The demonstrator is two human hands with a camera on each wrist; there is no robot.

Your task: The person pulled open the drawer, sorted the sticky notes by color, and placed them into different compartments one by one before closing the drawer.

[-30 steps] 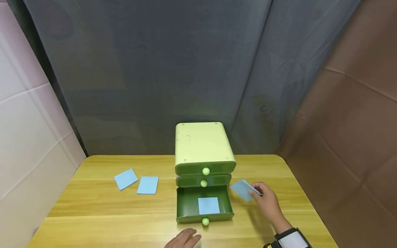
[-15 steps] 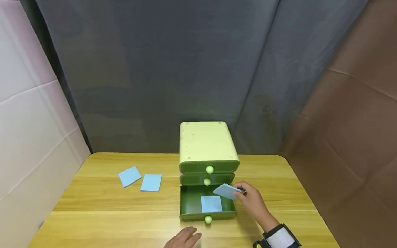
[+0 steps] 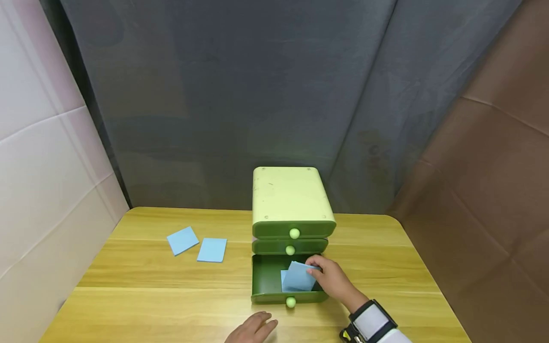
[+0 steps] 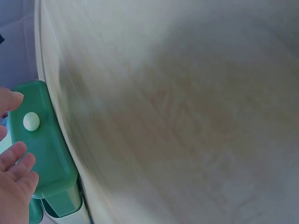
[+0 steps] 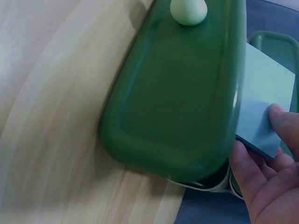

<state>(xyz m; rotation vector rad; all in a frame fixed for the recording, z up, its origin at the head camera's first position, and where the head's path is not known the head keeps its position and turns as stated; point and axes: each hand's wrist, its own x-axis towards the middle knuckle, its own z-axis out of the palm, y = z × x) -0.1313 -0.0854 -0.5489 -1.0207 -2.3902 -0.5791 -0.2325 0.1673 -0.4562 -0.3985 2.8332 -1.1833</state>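
Note:
A small cabinet [image 3: 293, 200] with a pale yellow top and three green drawers stands mid-table. Its bottom drawer [image 3: 259, 281] is pulled out, with a round knob [image 3: 290, 301] on its front. My right hand [image 3: 319, 269] pinches a blue card [image 3: 299, 277] and holds it inside this drawer, over another blue card [image 3: 283, 276] lying on the drawer floor. In the right wrist view the thumb presses the blue card [image 5: 261, 109] behind the drawer front [image 5: 182, 93]. My left hand [image 3: 260, 325] rests flat on the table in front of the drawer; its fingers [image 4: 16, 163] lie relaxed.
Two more blue cards [image 3: 182, 240] [image 3: 212, 249] lie flat on the wooden table [image 3: 141, 295] to the left of the cabinet. A grey curtain hangs behind, a white wall stands at the left and brown sheeting at the right.
My right hand carried the blue card leftward from the table beside the cabinet into the open bottom drawer. The left hand stayed where it was.

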